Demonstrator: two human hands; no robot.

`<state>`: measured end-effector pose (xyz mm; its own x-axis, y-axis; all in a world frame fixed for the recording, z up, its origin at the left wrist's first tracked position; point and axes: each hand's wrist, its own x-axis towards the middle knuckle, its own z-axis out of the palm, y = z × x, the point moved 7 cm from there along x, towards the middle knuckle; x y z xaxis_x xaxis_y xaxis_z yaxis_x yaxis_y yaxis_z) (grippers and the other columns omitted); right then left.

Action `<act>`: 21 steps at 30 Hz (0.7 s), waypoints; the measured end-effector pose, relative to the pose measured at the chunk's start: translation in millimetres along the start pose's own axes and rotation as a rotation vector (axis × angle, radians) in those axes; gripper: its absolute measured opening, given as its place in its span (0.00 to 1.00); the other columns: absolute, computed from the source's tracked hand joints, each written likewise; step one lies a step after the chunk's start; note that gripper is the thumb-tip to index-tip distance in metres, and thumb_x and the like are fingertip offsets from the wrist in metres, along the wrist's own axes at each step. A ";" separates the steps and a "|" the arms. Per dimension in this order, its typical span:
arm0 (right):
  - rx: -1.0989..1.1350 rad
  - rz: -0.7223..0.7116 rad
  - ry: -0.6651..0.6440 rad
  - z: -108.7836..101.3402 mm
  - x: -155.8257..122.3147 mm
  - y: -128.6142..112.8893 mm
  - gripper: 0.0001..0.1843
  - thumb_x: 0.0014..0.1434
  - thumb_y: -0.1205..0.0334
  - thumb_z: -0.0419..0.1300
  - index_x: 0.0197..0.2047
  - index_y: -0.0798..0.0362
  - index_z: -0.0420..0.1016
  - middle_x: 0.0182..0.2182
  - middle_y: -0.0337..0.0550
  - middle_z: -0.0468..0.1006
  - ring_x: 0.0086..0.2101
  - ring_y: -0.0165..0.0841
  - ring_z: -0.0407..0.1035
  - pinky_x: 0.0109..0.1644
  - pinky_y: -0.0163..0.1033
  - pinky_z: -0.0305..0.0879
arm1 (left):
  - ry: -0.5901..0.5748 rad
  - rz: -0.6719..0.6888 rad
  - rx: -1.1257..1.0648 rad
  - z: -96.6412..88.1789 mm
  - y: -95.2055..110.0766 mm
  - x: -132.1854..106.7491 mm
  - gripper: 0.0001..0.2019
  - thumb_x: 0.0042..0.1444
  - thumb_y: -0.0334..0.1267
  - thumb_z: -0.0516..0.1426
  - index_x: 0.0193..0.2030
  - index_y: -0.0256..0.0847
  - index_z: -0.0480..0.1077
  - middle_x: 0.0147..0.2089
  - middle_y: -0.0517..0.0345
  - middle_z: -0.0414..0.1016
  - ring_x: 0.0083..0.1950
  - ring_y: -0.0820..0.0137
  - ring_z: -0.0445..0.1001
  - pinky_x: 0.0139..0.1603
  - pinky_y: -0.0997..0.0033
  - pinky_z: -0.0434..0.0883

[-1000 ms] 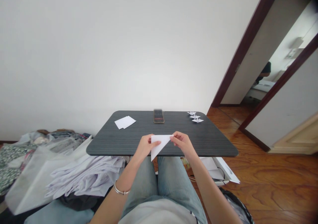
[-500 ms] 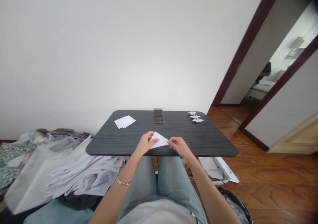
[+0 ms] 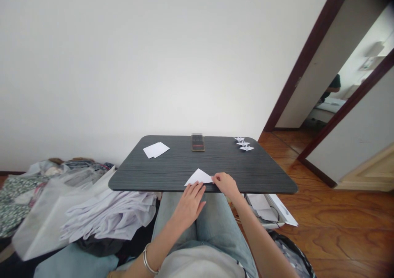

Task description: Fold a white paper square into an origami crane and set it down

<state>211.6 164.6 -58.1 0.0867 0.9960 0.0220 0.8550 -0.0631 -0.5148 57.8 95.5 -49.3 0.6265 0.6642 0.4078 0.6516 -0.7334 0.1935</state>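
Note:
A white sheet of paper (image 3: pixel 199 175), folded into a triangle, lies near the front edge of the dark table (image 3: pixel 172 167), its peak pointing away from me. My left hand (image 3: pixel 191 202) reaches over the table's edge with its fingers stretched out, the fingertips resting on the lower edge of the paper. At the right corner of the triangle, my right hand (image 3: pixel 225 183) pinches the paper between thumb and fingers. A bracelet circles my left wrist.
Loose white sheets (image 3: pixel 156 150) lie at the table's back left. A small dark framed object (image 3: pixel 198 142) is at the back middle. Three folded paper cranes (image 3: pixel 244 143) sit at the back right. Piled cloth (image 3: pixel 111 216) is left of my legs; a doorway opens on the right.
My left hand has let go of the paper's left side, moved down toward me and flattened along its lower edge. The paper now lies lower, with its peak nearer the middle.

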 end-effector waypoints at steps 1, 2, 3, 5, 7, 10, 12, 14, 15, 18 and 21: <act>-0.023 0.003 -0.006 0.1 -0.1 -0.7 0.16 0.56 0.60 0.52 0.22 0.52 0.74 0.24 0.45 0.76 0.29 0.35 0.68 0.29 0.35 0.51 | -0.023 0.017 0.050 4.0 1.8 -0.9 0.22 0.60 0.39 0.47 0.61 0.38 0.54 0.63 0.47 0.60 0.64 0.60 0.56 0.62 0.53 0.56; -0.043 0.006 -0.011 0.1 -0.1 -1.2 0.16 0.57 0.59 0.52 0.23 0.52 0.74 0.25 0.45 0.76 0.30 0.36 0.69 0.29 0.35 0.51 | -0.036 0.023 0.098 7.0 1.8 -1.3 0.22 0.61 0.39 0.47 0.61 0.37 0.54 0.63 0.46 0.59 0.64 0.59 0.55 0.62 0.51 0.55; -0.062 0.008 -0.017 -0.1 -0.1 -1.6 0.15 0.57 0.59 0.52 0.23 0.52 0.75 0.26 0.45 0.76 0.30 0.36 0.69 0.30 0.34 0.52 | -0.041 0.026 0.140 9.1 1.1 -1.2 0.23 0.61 0.40 0.47 0.62 0.36 0.53 0.63 0.45 0.58 0.65 0.59 0.54 0.62 0.51 0.55; -0.092 0.010 -0.031 -0.5 0.0 -2.2 0.15 0.57 0.59 0.52 0.24 0.52 0.75 0.26 0.44 0.76 0.31 0.35 0.70 0.30 0.34 0.52 | -0.033 0.029 0.203 10.5 -1.0 -0.6 0.23 0.61 0.41 0.46 0.62 0.36 0.53 0.64 0.45 0.58 0.65 0.59 0.54 0.61 0.50 0.54; -0.114 0.007 -0.045 -0.8 0.2 -2.8 0.15 0.58 0.59 0.52 0.25 0.52 0.75 0.27 0.44 0.77 0.32 0.35 0.70 0.30 0.33 0.53 | -0.016 0.030 0.233 9.6 -3.1 0.0 0.23 0.62 0.41 0.45 0.62 0.37 0.53 0.64 0.46 0.58 0.64 0.60 0.55 0.62 0.51 0.54; -0.136 -0.003 -0.055 -1.0 0.1 -3.8 0.15 0.58 0.59 0.52 0.24 0.52 0.75 0.27 0.43 0.77 0.32 0.34 0.70 0.31 0.33 0.54 | -0.012 0.021 0.241 8.9 -6.3 0.6 0.22 0.61 0.42 0.46 0.61 0.38 0.55 0.64 0.47 0.58 0.64 0.61 0.56 0.62 0.53 0.54; -0.146 -0.007 -0.050 -1.3 0.0 -4.2 0.15 0.58 0.58 0.52 0.24 0.52 0.74 0.26 0.43 0.77 0.32 0.35 0.71 0.31 0.34 0.55 | -0.031 0.018 0.246 10.5 -8.0 0.8 0.22 0.61 0.43 0.46 0.61 0.38 0.55 0.64 0.47 0.58 0.64 0.60 0.56 0.62 0.53 0.55; -0.155 -0.005 -0.036 -2.6 -0.4 -4.0 0.15 0.57 0.58 0.52 0.23 0.52 0.74 0.26 0.43 0.77 0.32 0.35 0.71 0.31 0.34 0.55 | -0.048 0.021 0.257 13.0 -9.2 0.6 0.23 0.61 0.43 0.46 0.61 0.37 0.55 0.64 0.47 0.57 0.64 0.60 0.55 0.62 0.54 0.54; -0.159 -0.002 -0.027 -3.6 -1.0 -3.6 0.15 0.57 0.57 0.53 0.23 0.52 0.73 0.26 0.43 0.77 0.32 0.36 0.71 0.31 0.35 0.56 | -0.054 0.025 0.264 14.2 -9.6 0.4 0.23 0.61 0.43 0.46 0.61 0.36 0.55 0.64 0.47 0.57 0.64 0.60 0.55 0.62 0.54 0.54; -0.166 0.004 0.024 -7.9 -5.7 -2.1 0.11 0.56 0.57 0.55 0.26 0.52 0.73 0.27 0.42 0.77 0.31 0.36 0.71 0.32 0.35 0.58 | -0.057 0.039 0.288 16.9 -10.6 -0.5 0.24 0.62 0.43 0.45 0.62 0.35 0.53 0.65 0.47 0.57 0.64 0.61 0.55 0.62 0.55 0.53; -0.111 -0.122 0.269 -19.1 -19.4 -8.7 0.07 0.57 0.61 0.53 0.33 0.52 0.72 0.33 0.43 0.76 0.34 0.35 0.71 0.34 0.36 0.62 | -0.048 0.055 0.309 18.3 -11.6 -1.0 0.24 0.62 0.43 0.44 0.62 0.33 0.52 0.64 0.46 0.57 0.64 0.62 0.55 0.62 0.55 0.54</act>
<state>212.3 144.6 -37.7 0.0994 0.9449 0.3118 0.9166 0.0350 -0.3983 57.5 106.0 -68.2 0.6793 0.6359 0.3662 0.7105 -0.6949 -0.1114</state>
